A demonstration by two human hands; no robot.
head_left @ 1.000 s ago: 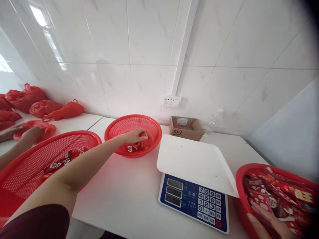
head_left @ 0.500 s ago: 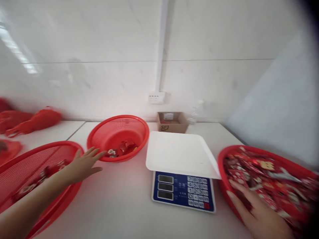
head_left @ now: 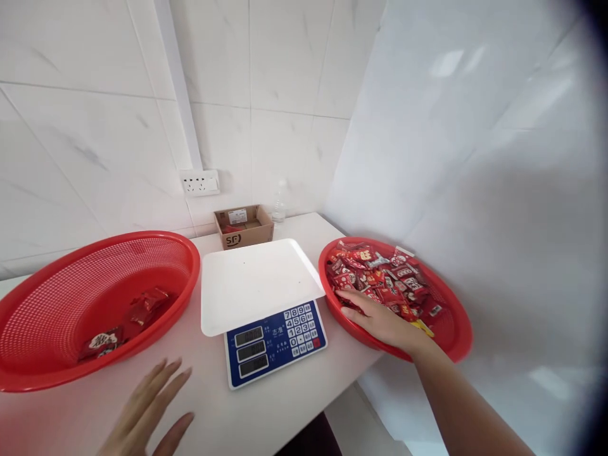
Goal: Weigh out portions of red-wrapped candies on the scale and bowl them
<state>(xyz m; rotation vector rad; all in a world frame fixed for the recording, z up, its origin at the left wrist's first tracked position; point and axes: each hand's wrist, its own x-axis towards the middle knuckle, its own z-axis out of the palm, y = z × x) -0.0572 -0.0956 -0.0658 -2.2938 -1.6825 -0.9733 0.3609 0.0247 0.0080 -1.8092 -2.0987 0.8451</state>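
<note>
My right hand (head_left: pixel 376 320) lies over the near left rim of a red plastic basket (head_left: pixel 453 316). Its fingers are stretched out, touching or just above the small wrapped snack packets (head_left: pixel 375 278) heaped inside; nothing shows in its grasp. Low in the view, my left hand (head_left: pixel 151 410) hovers over the white table, fingers spread and holding nothing. Closest to it are another red basket (head_left: pixel 156 237), with a few packets (head_left: pixel 147 307) at its bottom, and a blue-fronted digital scale (head_left: pixel 278 341). The scale's white pan (head_left: pixel 256 282) bears no packets.
Behind the scale stands an open cardboard box (head_left: pixel 249 235) beside a clear plastic bottle (head_left: pixel 280 201). A wall with a socket (head_left: pixel 199 182) closes off the back, and a pale panel (head_left: pixel 427 158) rises along the right. The table (head_left: pixel 304 405) ends at the lower right.
The view has swung right, so the scale and full basket appear farther left. My left hand has come away from the baskets on the left. My right hand stays at the full basket.
</note>
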